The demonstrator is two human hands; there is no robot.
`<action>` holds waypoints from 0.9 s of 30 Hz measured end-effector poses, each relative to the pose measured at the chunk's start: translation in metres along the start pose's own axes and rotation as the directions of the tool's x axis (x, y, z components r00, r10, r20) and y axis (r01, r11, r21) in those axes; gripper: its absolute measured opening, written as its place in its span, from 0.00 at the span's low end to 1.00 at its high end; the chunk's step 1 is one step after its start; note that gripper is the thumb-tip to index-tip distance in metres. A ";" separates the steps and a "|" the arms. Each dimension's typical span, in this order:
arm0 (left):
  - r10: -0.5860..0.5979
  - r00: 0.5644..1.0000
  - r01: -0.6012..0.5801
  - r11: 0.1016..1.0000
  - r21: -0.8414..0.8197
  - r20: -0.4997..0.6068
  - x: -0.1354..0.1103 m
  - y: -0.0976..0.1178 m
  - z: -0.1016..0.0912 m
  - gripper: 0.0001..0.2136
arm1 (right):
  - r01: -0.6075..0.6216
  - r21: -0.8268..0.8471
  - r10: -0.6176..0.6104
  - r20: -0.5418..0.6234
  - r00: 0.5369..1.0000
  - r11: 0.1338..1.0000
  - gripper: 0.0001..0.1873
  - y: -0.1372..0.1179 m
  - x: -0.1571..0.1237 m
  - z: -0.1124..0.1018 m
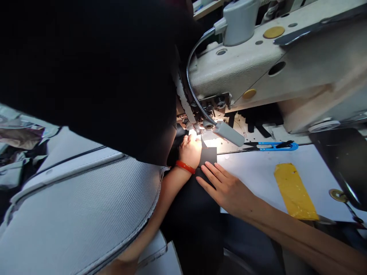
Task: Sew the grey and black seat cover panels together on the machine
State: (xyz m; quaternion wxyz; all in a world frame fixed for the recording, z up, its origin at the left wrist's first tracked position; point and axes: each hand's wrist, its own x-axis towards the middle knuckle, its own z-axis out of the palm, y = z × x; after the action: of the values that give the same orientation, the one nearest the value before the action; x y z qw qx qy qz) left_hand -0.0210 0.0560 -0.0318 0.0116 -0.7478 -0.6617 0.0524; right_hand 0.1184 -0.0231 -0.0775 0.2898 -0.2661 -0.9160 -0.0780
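My left hand (190, 149), with a red bangle at the wrist, is close to the lit needle area (197, 131) of a sewing machine (235, 72). Its fingers are curled down onto a black fabric piece (208, 154), and the fingertips are partly hidden. Orange stitches run along that piece near its upper edge. My right hand (226, 185) lies flat with fingers stretched, the tips touching the fabric's lower edge. More black material (197, 206) hangs below both hands.
Blue thread snips (276, 146) lie right of the needle, below a bendable lamp (229, 133). A yellow packet (295, 191) rests on the white tabletop (246, 168). At left is a large grey-white textured panel (94, 214); a big black shape (94, 68) blocks the upper left.
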 end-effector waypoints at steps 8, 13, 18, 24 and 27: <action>-0.071 0.997 0.071 0.997 -0.010 0.033 0.003 0.006 -0.006 0.17 | -0.018 -0.025 0.021 0.095 0.995 1.000 0.18 -0.017 0.002 -0.001; -0.066 0.997 0.063 0.996 -0.067 -0.029 0.008 0.000 0.007 0.17 | -0.084 -0.108 0.096 0.103 0.990 0.991 0.19 -0.030 0.018 0.012; -0.068 0.988 0.060 0.997 -0.055 -0.140 0.008 -0.003 0.020 0.16 | -0.152 -0.161 0.165 0.072 0.984 0.975 0.17 -0.037 0.038 0.027; 0.093 0.937 -0.115 0.992 -0.044 -0.337 0.013 -0.024 0.032 0.14 | -0.155 -0.147 0.166 0.065 0.984 0.977 0.17 -0.033 0.044 0.029; 0.218 0.892 -0.250 0.968 -0.030 -0.396 0.019 -0.043 0.033 0.15 | -0.053 -0.048 0.057 0.086 0.995 0.997 0.17 -0.035 0.039 0.023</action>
State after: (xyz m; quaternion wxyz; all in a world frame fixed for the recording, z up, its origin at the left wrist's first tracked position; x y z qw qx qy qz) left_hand -0.0639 0.0784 -0.0625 0.1063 -0.8174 -0.5527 -0.1229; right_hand 0.0617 -0.0288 -0.0738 0.2456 -0.3009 -0.9181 -0.0792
